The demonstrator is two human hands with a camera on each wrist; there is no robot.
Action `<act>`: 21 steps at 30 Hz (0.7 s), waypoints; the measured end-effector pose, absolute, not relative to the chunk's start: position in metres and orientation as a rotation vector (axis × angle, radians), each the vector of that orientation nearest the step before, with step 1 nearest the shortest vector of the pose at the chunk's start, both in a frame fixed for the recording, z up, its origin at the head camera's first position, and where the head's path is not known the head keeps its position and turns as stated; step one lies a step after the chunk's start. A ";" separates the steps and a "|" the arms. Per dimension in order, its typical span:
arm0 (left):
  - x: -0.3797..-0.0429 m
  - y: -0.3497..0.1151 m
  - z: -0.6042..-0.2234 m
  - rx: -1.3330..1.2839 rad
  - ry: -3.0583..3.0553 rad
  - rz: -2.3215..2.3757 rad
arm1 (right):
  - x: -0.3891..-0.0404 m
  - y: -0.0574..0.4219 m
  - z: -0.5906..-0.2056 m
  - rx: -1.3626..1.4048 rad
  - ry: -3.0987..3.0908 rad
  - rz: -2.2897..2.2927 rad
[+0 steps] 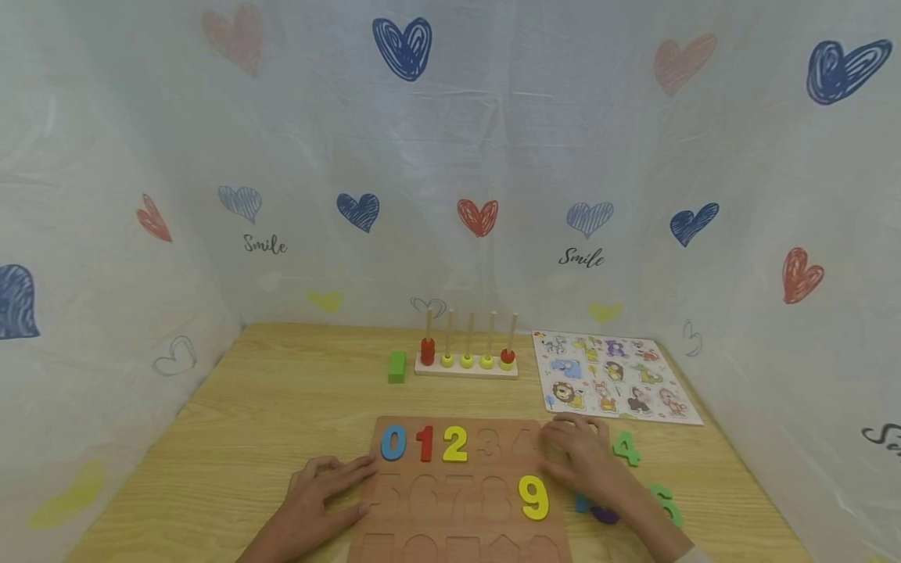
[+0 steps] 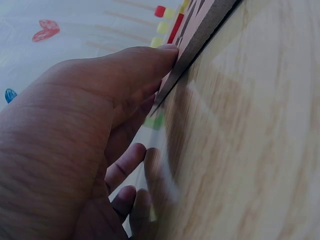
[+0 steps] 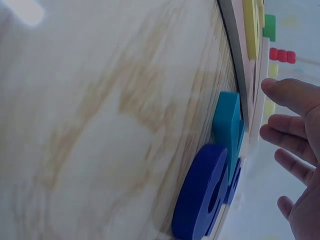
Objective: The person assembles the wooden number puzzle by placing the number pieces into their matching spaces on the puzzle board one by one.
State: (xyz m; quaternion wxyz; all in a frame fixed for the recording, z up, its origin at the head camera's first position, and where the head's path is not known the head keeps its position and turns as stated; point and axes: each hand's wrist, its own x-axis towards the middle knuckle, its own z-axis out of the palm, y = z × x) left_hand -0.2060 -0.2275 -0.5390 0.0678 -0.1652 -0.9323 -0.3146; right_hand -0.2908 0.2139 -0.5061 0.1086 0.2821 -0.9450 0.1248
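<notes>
A brown wooden number board (image 1: 439, 469) lies at the table's front. Its top row holds a blue 0 (image 1: 385, 444), a red 1 (image 1: 426, 446) and a yellow 2 (image 1: 456, 457). A yellow 9 (image 1: 542, 500) sits further down at the right, and other recesses are bare. My left hand (image 1: 313, 504) touches the board's left edge with thumb and fingers loosely extended. Over the upper right corner hovers my right hand (image 1: 584, 461), its fingers apart and holding nothing in the right wrist view. Beneath that arm lie a teal piece (image 3: 225, 117) and a dark blue piece (image 3: 192, 200), partly hidden.
Right of the board lie a green 4 (image 1: 626, 450) and another green number (image 1: 669, 508). Behind stand a bead rack with upright pegs (image 1: 464, 372) and a green block (image 1: 397, 367). An animal picture board (image 1: 591, 356) lies at the back right, near the curtain.
</notes>
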 end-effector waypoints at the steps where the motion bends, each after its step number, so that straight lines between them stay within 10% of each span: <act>1: -0.206 -0.228 -0.539 -0.501 -2.809 -0.948 | -0.291 0.216 -0.506 0.826 -2.779 0.375; 21: -0.206 -0.228 -0.540 -0.498 -2.822 -0.944 | -0.295 0.249 -0.501 0.649 -2.854 0.290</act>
